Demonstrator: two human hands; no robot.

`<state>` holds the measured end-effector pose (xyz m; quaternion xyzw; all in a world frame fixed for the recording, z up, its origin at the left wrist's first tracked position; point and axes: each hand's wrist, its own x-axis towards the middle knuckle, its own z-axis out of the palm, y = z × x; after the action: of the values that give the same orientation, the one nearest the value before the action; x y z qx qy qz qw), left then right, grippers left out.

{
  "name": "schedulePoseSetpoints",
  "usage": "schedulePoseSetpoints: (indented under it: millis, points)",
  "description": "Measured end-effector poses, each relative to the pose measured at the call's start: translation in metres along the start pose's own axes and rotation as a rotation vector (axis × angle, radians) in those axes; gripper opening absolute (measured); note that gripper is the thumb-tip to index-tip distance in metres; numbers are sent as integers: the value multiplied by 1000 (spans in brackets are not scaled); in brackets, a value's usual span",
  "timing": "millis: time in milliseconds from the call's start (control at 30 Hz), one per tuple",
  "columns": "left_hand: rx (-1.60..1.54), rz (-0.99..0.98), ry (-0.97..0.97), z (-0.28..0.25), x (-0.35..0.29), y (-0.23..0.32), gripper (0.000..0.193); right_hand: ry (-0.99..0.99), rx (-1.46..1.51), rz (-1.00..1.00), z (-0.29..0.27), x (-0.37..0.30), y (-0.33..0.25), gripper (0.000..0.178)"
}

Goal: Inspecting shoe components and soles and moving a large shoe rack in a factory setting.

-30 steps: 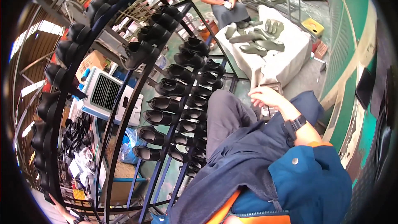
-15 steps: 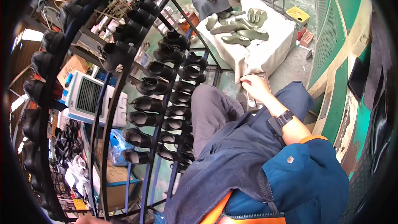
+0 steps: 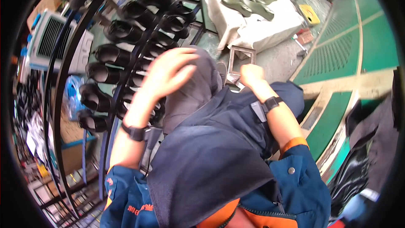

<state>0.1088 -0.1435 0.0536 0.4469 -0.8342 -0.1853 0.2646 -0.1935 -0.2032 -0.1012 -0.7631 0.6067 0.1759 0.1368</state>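
Note:
Over my left knee, my left hand [image 3: 171, 74] is raised with its fingers stretched out and apart, and nothing shows in it. My right hand [image 3: 252, 76] is closed in a fist above my other leg, by a small rectangular metal frame [image 3: 233, 64]. What the fist may hold is hidden. Dark trousers and a dark apron [image 3: 206, 156] cover my lap. Both wrists carry black bands.
Left of me stands a dark metal rack [image 3: 80, 42] with rows of black shoes [image 3: 112, 53]. Ahead, green shoe lasts [image 3: 242, 6] lie on a white cloth-covered table [image 3: 270, 29]. A green metal panel [image 3: 337, 42] runs along my right; a grey-white cooler [image 3: 55, 38] stands behind the rack.
My left hand has risen from the lower left edge to above my knee. My right fingers, pinched near the cloth's edge before, are now curled into a fist. The seated co-worker is out of view.

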Motion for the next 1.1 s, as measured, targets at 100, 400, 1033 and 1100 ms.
schedulePoseSetpoints:
  millis: [100, 400, 1033, 1100]
  points:
    - [255, 182, -41, 64, -7, -22, 38, 46, 37, 20, 3, 13, 31, 23]
    - [24, 52, 140, 79, -31, -35, 29, 4, 571, 192, 28, 22, 195, 29]
    - [35, 72, -12, 74, 1, -69, 33, -171, -180, 383, 275, 154, 433, 21]
    - [117, -12, -84, 66, 1, -56, 33, -55, 304, 614, 307, 175, 360, 28]
